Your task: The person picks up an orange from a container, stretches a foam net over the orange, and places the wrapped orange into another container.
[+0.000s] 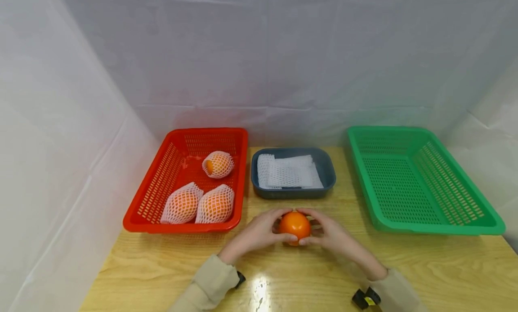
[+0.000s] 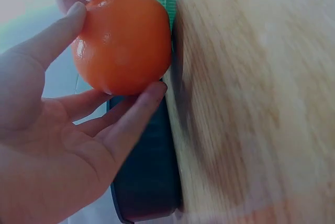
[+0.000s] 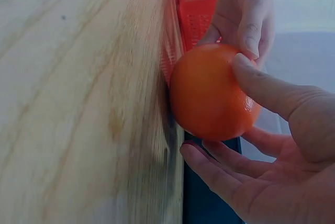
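Note:
A smooth, glossy orange is held between both hands near the middle of the table. From the left side, my left hand curls round it, thumb on the near upper side and fingers on the far side. My right hand grips the opposite side in the same way, and the two thumbs come close together at the front. In the left wrist view the orange is close over the wooden table. Seen from the right wrist, the orange has fingertips along its underside and the thumb on top.
Beyond the hands, a dark grey tray contains white foam net sleeves. To the left stands a red basket with three orange fruits in foam nets. A green basket is on the right. White sheeting surrounds the table.

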`<state>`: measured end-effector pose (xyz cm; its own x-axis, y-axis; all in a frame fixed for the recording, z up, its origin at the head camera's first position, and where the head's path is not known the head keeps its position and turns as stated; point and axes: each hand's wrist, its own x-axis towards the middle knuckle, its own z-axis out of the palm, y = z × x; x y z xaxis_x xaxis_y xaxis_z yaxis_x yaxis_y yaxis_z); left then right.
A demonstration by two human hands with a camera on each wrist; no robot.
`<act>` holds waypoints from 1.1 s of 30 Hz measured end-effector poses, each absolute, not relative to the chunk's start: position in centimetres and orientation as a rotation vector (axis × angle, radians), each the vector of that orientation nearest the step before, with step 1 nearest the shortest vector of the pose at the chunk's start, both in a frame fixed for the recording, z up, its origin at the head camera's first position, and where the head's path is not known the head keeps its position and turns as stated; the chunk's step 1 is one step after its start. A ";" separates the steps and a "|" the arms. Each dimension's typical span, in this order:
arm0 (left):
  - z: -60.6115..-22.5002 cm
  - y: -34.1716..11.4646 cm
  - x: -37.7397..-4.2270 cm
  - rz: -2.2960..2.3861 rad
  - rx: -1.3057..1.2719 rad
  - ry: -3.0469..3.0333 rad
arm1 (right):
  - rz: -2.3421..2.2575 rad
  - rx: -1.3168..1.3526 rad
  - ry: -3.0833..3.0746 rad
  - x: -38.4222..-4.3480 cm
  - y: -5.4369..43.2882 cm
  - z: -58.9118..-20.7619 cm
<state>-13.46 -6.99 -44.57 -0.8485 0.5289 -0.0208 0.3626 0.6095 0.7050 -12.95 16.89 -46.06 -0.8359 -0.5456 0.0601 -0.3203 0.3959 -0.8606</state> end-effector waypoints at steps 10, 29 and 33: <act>-44.2 -7.1 -13.2 1.047 0.704 2.603 | -1.345 -0.801 2.442 -13.0 17.3 -45.6; -44.3 -7.3 -13.2 1.069 0.729 2.564 | -1.392 -0.804 2.687 -16.2 18.2 -41.8; -44.4 -7.3 -13.2 1.057 0.735 2.566 | -1.368 -0.718 2.875 -18.0 18.2 -40.6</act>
<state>-13.16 -7.31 -44.42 -0.8350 0.5476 -0.0538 0.3510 0.6053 0.7144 -17.99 18.23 -40.60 -0.8961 -0.3352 0.2908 -0.4371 0.5535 -0.7089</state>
